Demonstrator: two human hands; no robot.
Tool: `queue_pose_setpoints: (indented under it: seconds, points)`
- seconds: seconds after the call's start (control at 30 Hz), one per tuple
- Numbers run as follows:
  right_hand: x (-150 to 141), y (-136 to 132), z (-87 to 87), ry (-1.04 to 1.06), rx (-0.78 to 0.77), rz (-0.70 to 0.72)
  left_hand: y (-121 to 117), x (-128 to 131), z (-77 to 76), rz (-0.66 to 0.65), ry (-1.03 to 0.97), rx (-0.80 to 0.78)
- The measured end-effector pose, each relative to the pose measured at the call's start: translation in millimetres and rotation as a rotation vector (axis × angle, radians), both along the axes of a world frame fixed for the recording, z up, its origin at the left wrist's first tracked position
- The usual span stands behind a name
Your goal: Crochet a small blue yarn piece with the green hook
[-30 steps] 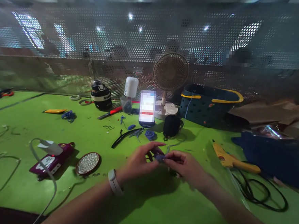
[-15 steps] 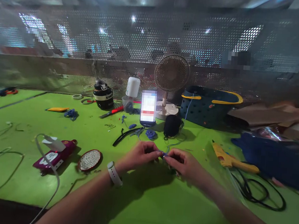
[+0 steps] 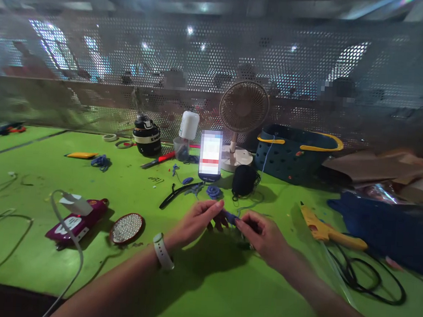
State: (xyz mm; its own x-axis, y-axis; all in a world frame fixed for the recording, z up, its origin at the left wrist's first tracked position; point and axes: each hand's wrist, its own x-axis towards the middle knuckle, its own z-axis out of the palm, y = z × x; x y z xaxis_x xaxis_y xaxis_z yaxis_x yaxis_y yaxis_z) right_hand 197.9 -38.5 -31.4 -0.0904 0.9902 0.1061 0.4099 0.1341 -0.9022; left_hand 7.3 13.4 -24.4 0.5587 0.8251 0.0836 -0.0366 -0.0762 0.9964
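A small blue crocheted piece (image 3: pixel 231 218) spans the gap between my hands above the table. My right hand (image 3: pixel 262 234) pinches its right end between thumb and forefinger. My left hand (image 3: pixel 199 221), with a white watch (image 3: pixel 163 251) on the wrist, has its fingers curled at the left end, thumb raised off it; its exact hold is partly hidden. A strand of yarn runs up from the piece toward the dark yarn ball (image 3: pixel 244 181). Beyond my hands lie a blue crocheted rosette (image 3: pixel 214 192) and a black curved strip (image 3: pixel 176 192).
A phone (image 3: pixel 211 153) stands before a fan (image 3: pixel 244 106). To the right are a basket (image 3: pixel 284 158), a yellow glue gun (image 3: pixel 326 229) with a looped cable, and dark blue cloth (image 3: pixel 380 228). A purple power strip (image 3: pixel 91 217) and studded disc (image 3: pixel 127 228) lie left.
My left thumb has lifted from the crocheted piece and the left fingers have shifted beneath it, so more of the piece shows. My right hand keeps its pinch.
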Motion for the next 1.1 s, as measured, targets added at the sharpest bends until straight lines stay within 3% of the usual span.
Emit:
queue_pose_setpoints:
  seconds: [0.13,0.33,0.5,0.67,0.87,1.1]
  points:
    - [-0.8,-1.6,2.0,-0.004,-0.030,0.026,0.7,-4.5,2.6,-0.020,-0.020,-0.048]
    - [0.2,-2.9,4.8,0.016,-0.045,0.046,2.9,-3.6,1.4,-0.023,0.018,0.022]
    - [-1.3,-4.8,4.2,0.071,-0.080,0.083,0.4,4.6,-4.6,0.099,-0.022,0.021]
    - [-1.3,-6.1,4.0,-0.027,0.028,0.072,-3.6,10.4,-10.4,0.204,-0.036,0.053]
    - [0.0,-7.0,6.7,-0.151,0.170,0.006,-1.0,0.2,0.5,0.027,-0.032,0.079]
    - [-3.6,-10.2,7.3,-0.187,0.181,0.093,1.0,0.1,-2.7,0.040,-0.034,0.161]
